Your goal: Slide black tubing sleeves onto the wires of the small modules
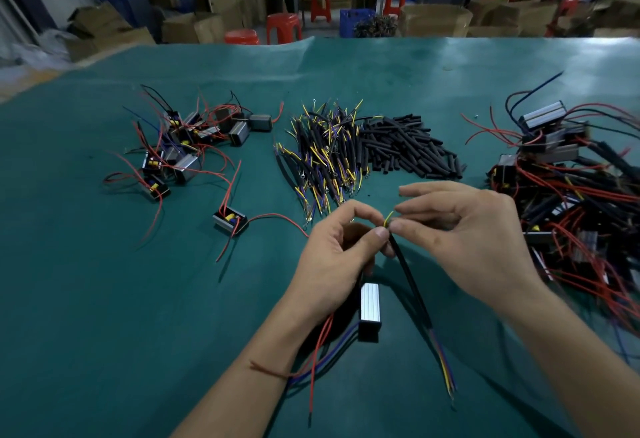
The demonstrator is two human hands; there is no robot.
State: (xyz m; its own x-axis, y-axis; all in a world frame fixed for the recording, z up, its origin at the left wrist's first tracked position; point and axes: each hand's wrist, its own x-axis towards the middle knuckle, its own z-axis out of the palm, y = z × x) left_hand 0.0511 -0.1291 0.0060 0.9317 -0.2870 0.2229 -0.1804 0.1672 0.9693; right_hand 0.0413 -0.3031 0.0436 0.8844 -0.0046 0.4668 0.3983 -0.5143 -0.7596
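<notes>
My left hand grips a small silver-and-black module, whose body hangs below the palm with red, blue and black wires trailing toward me. Its thumb and fingers also pinch the top of a black tubing sleeve. My right hand pinches the yellow wire tip that sticks out of the sleeve's upper end. Yellow, purple and red wires fan out of the sleeve's lower end.
Loose black sleeves are heaped at centre right of the green mat. Beside them lies a bundle of sleeved yellow-purple wires. Small modules with red wires sit left, one closer. A tangled module pile fills the right.
</notes>
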